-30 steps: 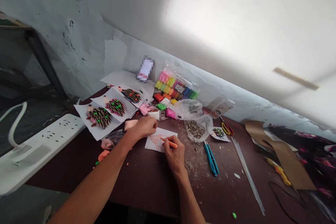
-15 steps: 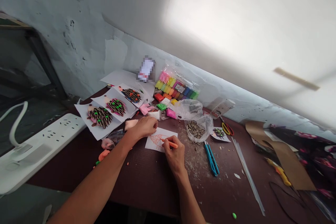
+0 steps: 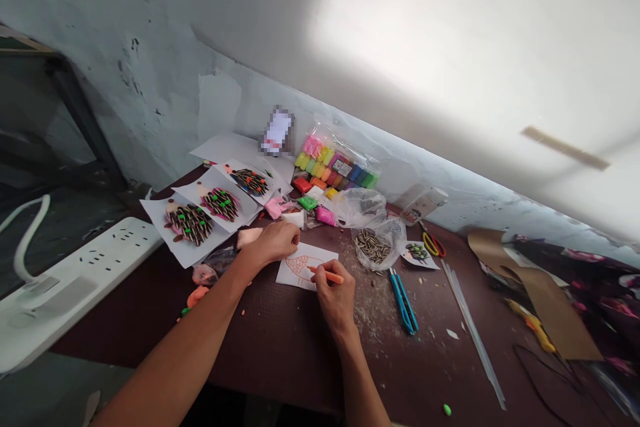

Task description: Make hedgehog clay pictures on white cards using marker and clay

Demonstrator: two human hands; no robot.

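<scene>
A small white sheet of paper [image 3: 287, 275] lies on the dark table, bearing an orange drawing of a rounded shape partly filled with short marks. In my right hand [image 3: 336, 297] is an orange marker [image 3: 331, 277], its tip at the right part of the drawing. My left hand [image 3: 280, 241] rests at the sheet's upper left edge with curled fingers; whether they pinch anything is hidden. Just behind that hand are a peach clay lump [image 3: 249, 237] and a white clay pack [image 3: 295, 217].
Hedgehog pictures with seed spines [image 3: 190, 223] lie at left, beside a power strip [image 3: 100, 273]. Bagged clay packs [image 3: 337, 167] stand at the back. Rightward are a bag of striped seeds [image 3: 373, 248], blue-handled cutters [image 3: 404, 303], scissors [image 3: 434, 244], glue sticks [image 3: 473, 333] and a yellow glue gun [image 3: 533, 327].
My right hand and the marker have shifted slightly right across the drawing. More orange marks show in the shape. My left hand stays where it was.
</scene>
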